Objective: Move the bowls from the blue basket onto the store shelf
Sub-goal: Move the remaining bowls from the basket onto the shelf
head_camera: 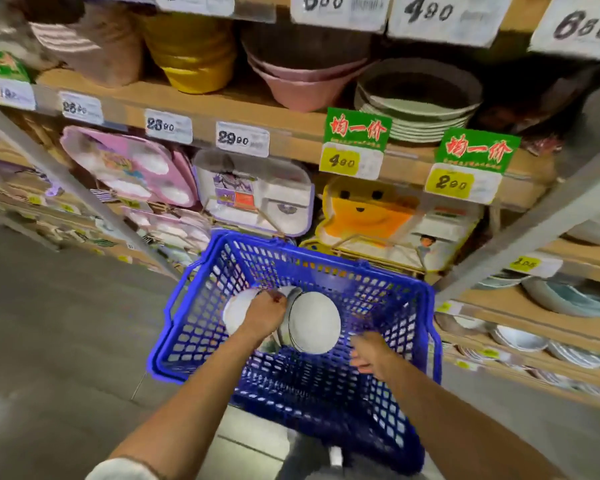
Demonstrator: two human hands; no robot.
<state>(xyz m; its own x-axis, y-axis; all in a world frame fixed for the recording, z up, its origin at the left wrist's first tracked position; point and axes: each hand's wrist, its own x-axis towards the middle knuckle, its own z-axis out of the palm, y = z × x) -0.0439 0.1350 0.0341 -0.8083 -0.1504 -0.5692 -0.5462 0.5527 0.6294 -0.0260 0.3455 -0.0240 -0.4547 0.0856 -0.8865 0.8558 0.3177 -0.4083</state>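
Observation:
A blue plastic basket (388,306) stands on the floor in front of the shelves. Inside it lie white bowls: a stack tipped on its side (314,322) and another white bowl (236,311) to its left. My left hand (262,317) is down in the basket, with its fingers closed over the rim of the tipped stack. My right hand (369,353) hovers inside the basket just right of the stack, fingers loosely curled and holding nothing.
Wooden store shelves (291,133) with price tags rise behind the basket. They carry yellow and pink bowls, green plates (420,112) and children's divided trays (253,195). Lower shelves at right hold more bowls (520,337). A grey upright (534,233) slants nearby. Grey floor lies to the left.

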